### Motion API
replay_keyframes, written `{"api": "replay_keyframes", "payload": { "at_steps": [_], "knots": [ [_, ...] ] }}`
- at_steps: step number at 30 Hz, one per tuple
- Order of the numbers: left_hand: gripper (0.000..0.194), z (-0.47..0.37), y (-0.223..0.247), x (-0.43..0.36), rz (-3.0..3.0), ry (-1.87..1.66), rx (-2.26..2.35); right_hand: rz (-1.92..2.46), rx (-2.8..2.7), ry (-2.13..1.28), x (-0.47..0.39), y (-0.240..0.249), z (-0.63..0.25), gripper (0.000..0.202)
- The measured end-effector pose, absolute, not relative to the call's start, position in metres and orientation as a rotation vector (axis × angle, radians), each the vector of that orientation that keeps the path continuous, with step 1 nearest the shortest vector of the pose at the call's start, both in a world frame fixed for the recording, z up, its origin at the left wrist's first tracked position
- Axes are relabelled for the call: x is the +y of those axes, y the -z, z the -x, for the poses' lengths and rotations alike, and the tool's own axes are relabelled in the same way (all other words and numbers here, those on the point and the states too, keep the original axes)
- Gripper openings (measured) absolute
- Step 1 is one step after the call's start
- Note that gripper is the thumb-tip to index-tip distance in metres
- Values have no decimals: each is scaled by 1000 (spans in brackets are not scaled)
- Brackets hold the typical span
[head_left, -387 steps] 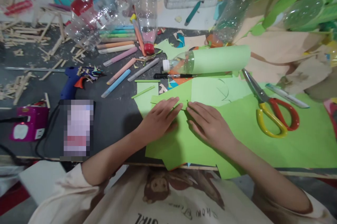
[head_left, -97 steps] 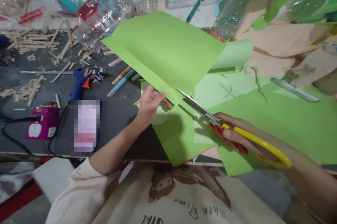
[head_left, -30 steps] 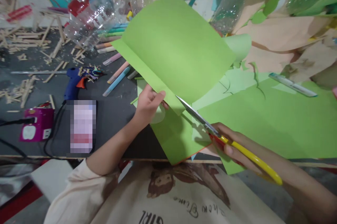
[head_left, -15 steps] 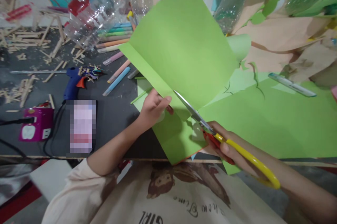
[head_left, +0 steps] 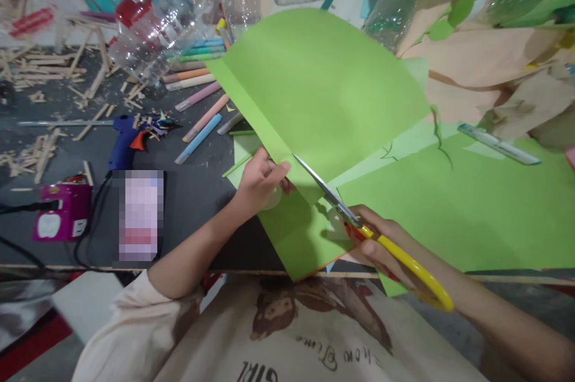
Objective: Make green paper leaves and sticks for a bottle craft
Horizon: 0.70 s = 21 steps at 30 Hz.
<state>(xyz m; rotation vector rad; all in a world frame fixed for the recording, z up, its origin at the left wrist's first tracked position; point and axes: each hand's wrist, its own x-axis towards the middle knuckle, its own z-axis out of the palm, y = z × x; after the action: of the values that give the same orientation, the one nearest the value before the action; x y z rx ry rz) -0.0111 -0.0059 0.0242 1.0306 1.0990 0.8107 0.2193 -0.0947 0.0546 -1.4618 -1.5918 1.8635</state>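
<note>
A sheet of green paper is held up over the table, with a strip along its lower left edge partly separated from the rest. My left hand pinches that edge between thumb and fingers. In my right hand is a pair of scissors with yellow and red handles. Their blades point up and left across the paper, the tip close to my left thumb. Part of the lower blade is hidden by the sheet. Beneath lies more green paper.
Several markers lie left of the paper. Farther left are a blue glue gun, wooden sticks, a purple box and a blurred-out phone. Clear plastic bottles stand behind; crumpled brown paper is at right.
The sheet's far part has bent lower and spread to the right. The scissors' handles have moved up and left and come closer together, and the blades look more closed.
</note>
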Motion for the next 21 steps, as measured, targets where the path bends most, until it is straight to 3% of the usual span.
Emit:
{"api": "replay_keyframes", "payload": {
  "at_steps": [7, 13, 21],
  "knots": [
    [38, 10, -19, -4, -1001, -856, 1123, 1481, -1646, -1729, -98, -50, -222, 65],
    [23, 10, -13, -4, -961, -967, 1146, 1416, -1685, -1743, -105, -53, -228, 55],
    [34, 11, -15, -5, -1004, -937, 1151, 1358, -1745, -1875, -98, -68, -229, 54]
  ]
}}
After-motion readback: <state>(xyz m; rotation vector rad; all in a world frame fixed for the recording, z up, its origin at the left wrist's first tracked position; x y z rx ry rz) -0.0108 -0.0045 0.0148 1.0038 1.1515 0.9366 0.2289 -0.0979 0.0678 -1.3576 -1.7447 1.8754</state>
